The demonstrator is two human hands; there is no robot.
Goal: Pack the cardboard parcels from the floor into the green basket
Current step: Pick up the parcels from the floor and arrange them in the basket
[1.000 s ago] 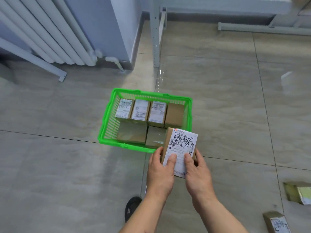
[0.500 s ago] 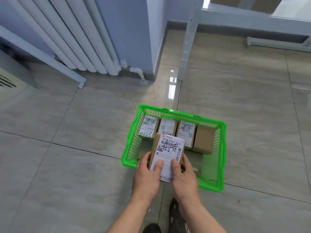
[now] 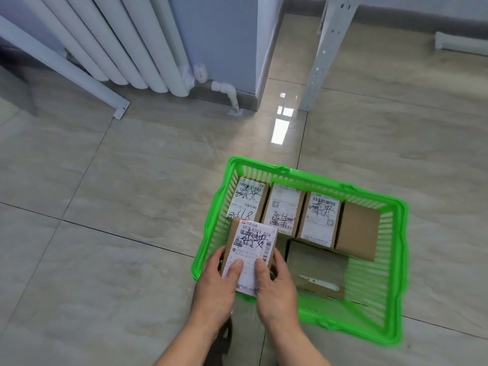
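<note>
The green basket (image 3: 393, 262) stands on the tiled floor at the lower right of the head view. Along its far wall stand several cardboard parcels in a row; the left three (image 3: 284, 207) show white labels, the right one (image 3: 357, 229) is plain brown. Another parcel (image 3: 317, 268) lies flat in the near half. I hold a labelled cardboard parcel (image 3: 250, 247) over the basket's near left corner. My left hand (image 3: 216, 289) grips its left side and my right hand (image 3: 277, 289) its right side, thumbs on the label.
A white radiator (image 3: 124, 46) with its pipe runs along the wall at the upper left. A grey metal shelf leg (image 3: 319, 59) stands beyond the basket. A slanted white rail (image 3: 66, 67) ends on the floor at the left. Bare tiles lie left of the basket.
The view has closed in on the basket, which now sits nearer and to the right. Both hands have brought the labelled parcel from in front of the basket to over its near left corner.
</note>
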